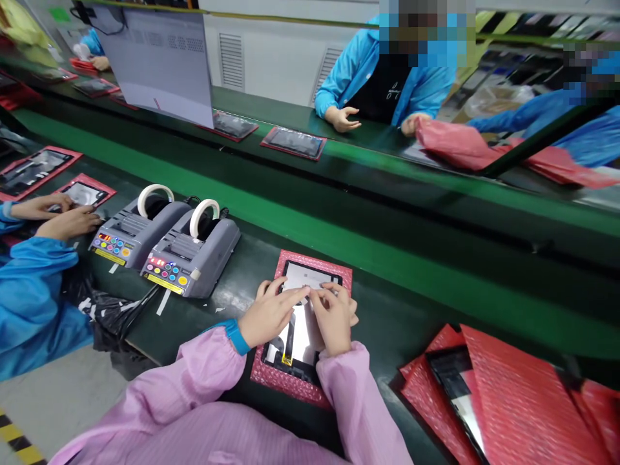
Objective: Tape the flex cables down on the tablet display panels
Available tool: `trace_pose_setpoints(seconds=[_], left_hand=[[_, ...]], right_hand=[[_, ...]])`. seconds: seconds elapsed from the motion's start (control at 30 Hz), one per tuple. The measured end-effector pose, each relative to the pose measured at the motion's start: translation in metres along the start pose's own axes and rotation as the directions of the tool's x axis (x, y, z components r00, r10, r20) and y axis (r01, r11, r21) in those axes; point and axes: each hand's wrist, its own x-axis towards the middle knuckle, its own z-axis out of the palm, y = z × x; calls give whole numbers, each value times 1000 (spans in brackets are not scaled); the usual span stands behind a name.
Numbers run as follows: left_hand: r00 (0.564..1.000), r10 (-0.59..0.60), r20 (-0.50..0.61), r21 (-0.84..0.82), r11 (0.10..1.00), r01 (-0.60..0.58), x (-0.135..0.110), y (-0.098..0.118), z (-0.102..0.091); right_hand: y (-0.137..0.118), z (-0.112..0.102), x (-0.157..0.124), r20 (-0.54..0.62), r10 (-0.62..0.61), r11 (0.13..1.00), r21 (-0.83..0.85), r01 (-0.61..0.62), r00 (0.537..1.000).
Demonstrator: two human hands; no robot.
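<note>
A tablet-like display panel lies back side up on a red bubble-wrap bag, with a shiny silver back, black edges and a yellow-ended flex strip. My left hand reaches over its upper left part, fingers stretched out, one fingertip meeting the fingertips of my other hand. From the right, my right hand bends over the panel with thumb and forefinger pinched together. Whatever is between those fingertips is too small to make out.
Two grey tape dispensers with white tape rolls stand left on the dark green bench. Red bubble-wrap bags and another panel are at right. A co-worker's hands work at far left; another person sits across.
</note>
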Motion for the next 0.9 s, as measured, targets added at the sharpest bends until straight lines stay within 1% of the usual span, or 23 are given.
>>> trace_pose_setpoints(seconds=[0.13, 0.23, 0.3, 0.37, 0.4, 0.43, 0.47, 0.53, 0.6, 0.67, 0.73, 0.77, 0.83, 0.9], left_hand=[[999, -9, 49, 65, 998, 6, 1, -1, 9], [998, -27, 54, 80, 997, 23, 0, -3, 11], [998, -30, 59, 66, 997, 26, -3, -6, 12], [998, -39, 49, 31, 999, 38, -7, -8, 14], [998, -50, 34, 14, 999, 49, -11, -8, 15], [998, -62, 17, 4, 998, 62, -15, -8, 17], [997, -72, -2, 6, 997, 72, -19, -6, 20], [995, -88, -37, 51, 995, 90, -25, -2, 26], [994, -95, -52, 113, 989, 100, -29, 2, 31], [994, -97, -59, 143, 984, 104, -29, 5, 34], [993, -87, -73, 126, 987, 96, -28, 3, 35], [992, -84, -94, 100, 991, 94, -27, 1, 35], [980, -102, -171, 10, 994, 105, -25, -5, 36], [950, -150, -275, -117, 986, 121, -24, -12, 37]], right_hand=[[-10, -2, -2, 30, -31, 997, -72, 33, 999], [-16, -4, 0, 44, -42, 977, -208, 50, 998], [-10, -9, 4, 9, 10, 957, -290, -7, 1000], [6, -21, 7, -77, 79, 948, -301, -99, 994], [17, -29, 8, -110, 108, 954, -270, -134, 988], [28, -37, 7, -117, 137, 963, -218, -160, 984], [39, -45, 6, -89, 168, 972, -152, -180, 982], [57, -56, -1, 45, 223, 974, -36, -222, 974], [63, -59, -9, 167, 263, 963, 10, -269, 950], [58, -54, -15, 234, 239, 961, 80, -263, 942], [44, -45, -11, 257, 152, 952, 220, -211, 954], [35, -41, -5, 252, 102, 941, 290, -175, 962], [16, -37, 21, 197, 29, 923, 370, -102, 980], [-3, -40, 61, 108, -18, 922, 387, -26, 994]])
